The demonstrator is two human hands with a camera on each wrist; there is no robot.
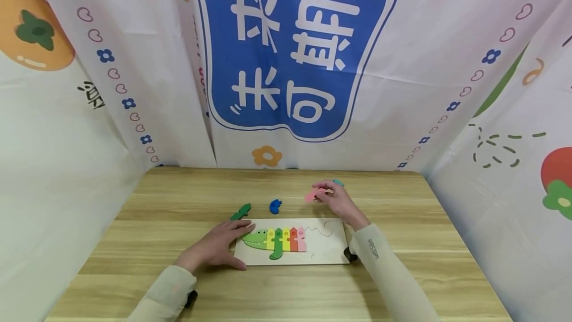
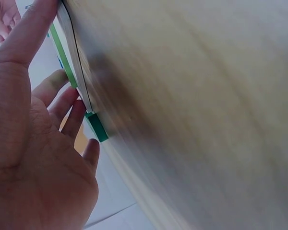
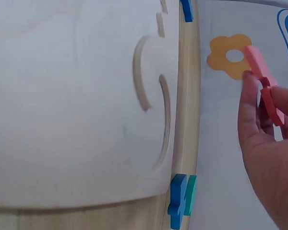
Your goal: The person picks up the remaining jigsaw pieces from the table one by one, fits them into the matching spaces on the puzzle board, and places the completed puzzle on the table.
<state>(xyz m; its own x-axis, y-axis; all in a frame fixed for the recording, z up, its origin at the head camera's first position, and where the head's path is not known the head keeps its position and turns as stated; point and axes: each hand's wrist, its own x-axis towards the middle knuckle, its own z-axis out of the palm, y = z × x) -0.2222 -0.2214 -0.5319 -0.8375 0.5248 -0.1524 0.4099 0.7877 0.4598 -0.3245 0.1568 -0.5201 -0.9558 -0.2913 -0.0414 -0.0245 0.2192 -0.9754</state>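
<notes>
A pale wooden puzzle board (image 1: 326, 252) lies on the table with a crocodile puzzle (image 1: 286, 240) partly filling its left and middle. My left hand (image 1: 214, 245) rests at the board's left end, thumb by the near corner and fingers spread at the far one. Beyond the far edge, my right hand (image 1: 337, 201) pinches a pink puzzle piece (image 1: 315, 195), raised off the table in the right wrist view (image 3: 259, 67). The curled tail recess (image 3: 140, 72) at the board's right end is bare.
Behind the board lie a dark green piece (image 1: 241, 211) near my left fingers and a blue piece (image 1: 275, 206). A teal piece (image 1: 338, 182) shows past my right hand, beside another blue piece (image 3: 177, 201). Printed cloth (image 1: 170, 113) hangs behind the table.
</notes>
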